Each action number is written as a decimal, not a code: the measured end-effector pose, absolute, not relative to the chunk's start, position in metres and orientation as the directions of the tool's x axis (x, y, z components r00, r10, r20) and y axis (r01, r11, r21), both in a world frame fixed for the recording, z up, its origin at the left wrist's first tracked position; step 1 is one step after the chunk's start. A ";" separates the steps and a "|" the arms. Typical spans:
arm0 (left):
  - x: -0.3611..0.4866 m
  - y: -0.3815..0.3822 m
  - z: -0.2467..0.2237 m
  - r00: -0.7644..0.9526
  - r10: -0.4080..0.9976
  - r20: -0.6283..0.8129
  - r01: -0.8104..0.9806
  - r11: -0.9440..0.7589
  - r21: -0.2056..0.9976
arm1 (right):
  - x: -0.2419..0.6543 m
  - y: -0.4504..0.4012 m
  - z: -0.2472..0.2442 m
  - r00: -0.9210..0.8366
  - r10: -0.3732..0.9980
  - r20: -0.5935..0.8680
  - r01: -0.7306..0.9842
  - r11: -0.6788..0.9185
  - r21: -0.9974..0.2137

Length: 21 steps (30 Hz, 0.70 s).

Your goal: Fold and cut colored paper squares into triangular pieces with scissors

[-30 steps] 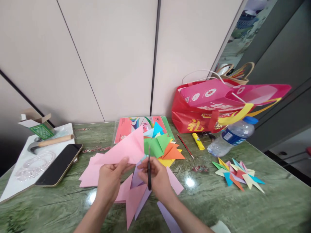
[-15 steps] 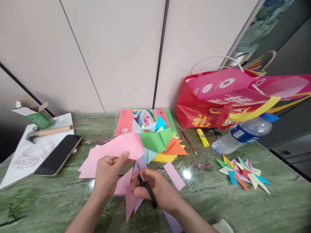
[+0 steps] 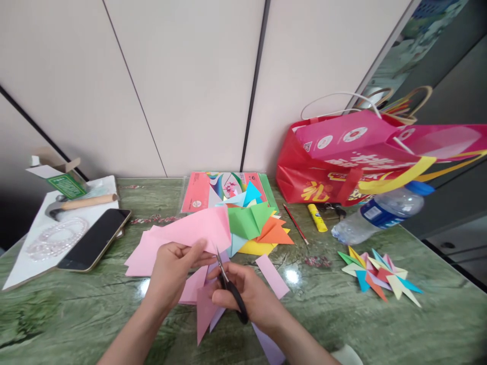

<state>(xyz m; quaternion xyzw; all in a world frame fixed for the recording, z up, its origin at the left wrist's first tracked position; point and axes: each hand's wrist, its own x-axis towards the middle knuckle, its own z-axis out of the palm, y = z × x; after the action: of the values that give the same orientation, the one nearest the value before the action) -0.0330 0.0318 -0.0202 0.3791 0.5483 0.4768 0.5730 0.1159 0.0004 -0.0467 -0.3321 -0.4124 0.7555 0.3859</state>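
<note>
A sheet of pink paper [image 3: 201, 226] is pinched between the thumb and fingers of my left hand [image 3: 177, 266]. My right hand [image 3: 243, 291] has its fingers in the handles of black-handled scissors [image 3: 233, 294], whose blades point up at the lower edge of that sheet. Beneath and behind the hands lie more pink sheets [image 3: 142, 253], folded pink and purple pieces [image 3: 205, 309], and a loose pink strip [image 3: 273, 276]. Folded green paper [image 3: 249, 220] and orange paper [image 3: 272, 231] sit just beyond the held sheet.
On the left are a phone [image 3: 95, 241], a hammer [image 3: 89, 202] and a bead string [image 3: 57, 238]. Toward the right are a glue stick [image 3: 317, 218], a pencil [image 3: 296, 224], a bottle [image 3: 380, 213], a red bag [image 3: 304, 172] and folded paper stars [image 3: 380, 276].
The camera view has shifted slightly. The pink sheet's right end and the scissors sit a little farther right; both hands keep their grips.
</note>
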 end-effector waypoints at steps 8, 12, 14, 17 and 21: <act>-0.032 0.029 -0.017 -0.055 0.963 -0.264 -0.104 0.257 0.961 | 0.115 0.000 -0.046 -0.476 0.855 -0.209 -0.293 -0.378 -0.878; -0.032 0.028 -0.016 -0.056 0.964 -0.261 -0.099 0.255 0.962 | 0.114 -0.001 -0.044 -0.468 0.857 -0.217 -0.289 -0.380 -0.879; -0.032 0.028 -0.017 -0.049 0.962 -0.270 -0.104 0.264 0.959 | 0.114 -0.001 -0.044 -0.438 0.874 -0.211 -0.311 -0.367 -0.877; -0.033 0.028 -0.018 -0.081 0.961 -0.264 -0.160 0.249 0.955 | 0.113 0.000 -0.047 -0.381 0.899 -0.216 -0.346 -0.355 -0.869; -0.028 0.027 -0.020 -0.094 0.963 -0.252 -0.281 0.217 0.935 | 0.111 0.000 -0.053 -0.235 0.948 -0.217 -0.426 -0.301 -0.853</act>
<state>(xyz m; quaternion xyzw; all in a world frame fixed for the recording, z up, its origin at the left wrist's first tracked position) -0.0284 0.0265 -0.0204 0.3311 0.5149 0.5308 0.5861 0.1112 0.0004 -0.0525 -0.3846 -0.3390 0.7089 0.4844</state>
